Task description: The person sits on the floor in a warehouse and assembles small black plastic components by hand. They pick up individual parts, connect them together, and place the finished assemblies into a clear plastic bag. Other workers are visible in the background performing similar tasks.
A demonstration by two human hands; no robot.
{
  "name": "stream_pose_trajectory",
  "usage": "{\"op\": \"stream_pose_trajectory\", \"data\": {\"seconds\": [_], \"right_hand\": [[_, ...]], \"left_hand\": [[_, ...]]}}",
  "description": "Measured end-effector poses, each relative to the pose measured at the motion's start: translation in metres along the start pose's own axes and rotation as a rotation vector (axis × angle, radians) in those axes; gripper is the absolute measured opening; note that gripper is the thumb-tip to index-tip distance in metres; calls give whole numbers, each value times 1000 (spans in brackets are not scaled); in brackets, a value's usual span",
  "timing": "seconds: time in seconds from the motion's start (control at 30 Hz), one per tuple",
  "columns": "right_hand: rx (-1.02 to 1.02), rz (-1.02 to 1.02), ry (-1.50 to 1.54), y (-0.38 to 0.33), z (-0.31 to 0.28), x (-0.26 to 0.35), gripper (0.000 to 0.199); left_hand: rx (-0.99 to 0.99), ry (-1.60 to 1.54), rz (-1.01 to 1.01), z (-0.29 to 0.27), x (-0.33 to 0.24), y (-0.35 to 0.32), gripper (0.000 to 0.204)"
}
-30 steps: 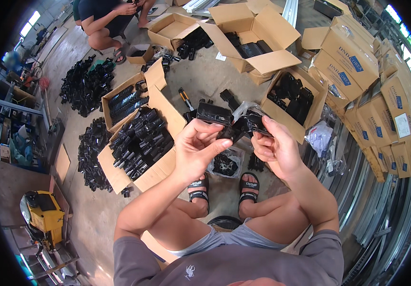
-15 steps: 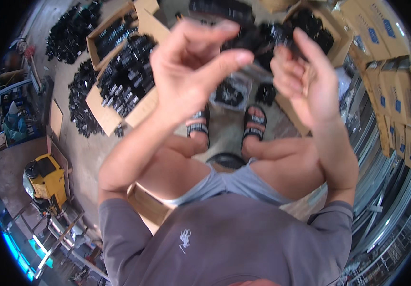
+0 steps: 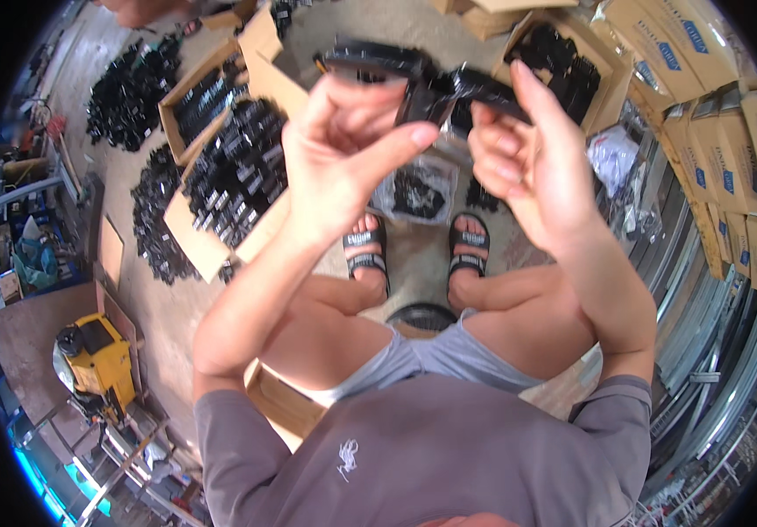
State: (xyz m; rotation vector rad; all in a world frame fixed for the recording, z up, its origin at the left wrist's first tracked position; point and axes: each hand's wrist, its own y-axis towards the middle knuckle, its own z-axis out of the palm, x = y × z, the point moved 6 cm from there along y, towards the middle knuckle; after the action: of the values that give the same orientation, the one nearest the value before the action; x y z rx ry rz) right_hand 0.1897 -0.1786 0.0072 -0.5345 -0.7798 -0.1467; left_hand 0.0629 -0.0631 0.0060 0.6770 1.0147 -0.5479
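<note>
inspected a workshop with a concrete floor (image 3: 163,325), covered in places by cartons and black plastic-looking pieces. noted toward the left rim a yellow machine (image 3: 102,360); toward the right rim, stacked cardboard cartons (image 3: 721,167), with long metal profiles (image 3: 695,325) nearer the wearer's side.

observed in left hand (image 3: 330,154) a long black part (image 3: 374,57), gripped with fingers bent at its near side and thumb stretched out just below. observed in right hand (image 3: 541,158) a flat black part (image 3: 493,92), pinched between raised thumb and curled fingers. found both parts held up over the floor, ahead of the knees, meeting or nearly so between the hands; cannot tell whether joined, owing to blur.

recorded beneath the hands, beyond the sandals (image 3: 365,255), a translucent container (image 3: 447,180) of small black pieces. recorded at the left an open carton (image 3: 194,237) packed with black pieces, beside a loose black heap (image 3: 159,224); at the right, beyond the right hand, a second filled carton (image 3: 611,97), just past a white plastic bag (image 3: 611,158).
</note>
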Motion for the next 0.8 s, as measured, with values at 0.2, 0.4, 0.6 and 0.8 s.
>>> {"op": "stream_pose_trajectory", "data": {"seconds": [0.2, 0.4, 0.6, 0.8], "right_hand": [[25, -153, -106, 8, -7, 4, 48], [-166, -139, -92, 21, -34, -9, 25], [-35, -162, -392, 15, -17, -2, 32], [8, -247, -332, 13, -8, -3, 27]], "left_hand": [[-193, -370, -429, -18, 17, -3, 25], [-287, -442, -403, -25, 12, -1, 19], [-245, -424, -430, -17, 17, -5, 20], [-244, -405, -451, -17, 23, -7, 23]]}}
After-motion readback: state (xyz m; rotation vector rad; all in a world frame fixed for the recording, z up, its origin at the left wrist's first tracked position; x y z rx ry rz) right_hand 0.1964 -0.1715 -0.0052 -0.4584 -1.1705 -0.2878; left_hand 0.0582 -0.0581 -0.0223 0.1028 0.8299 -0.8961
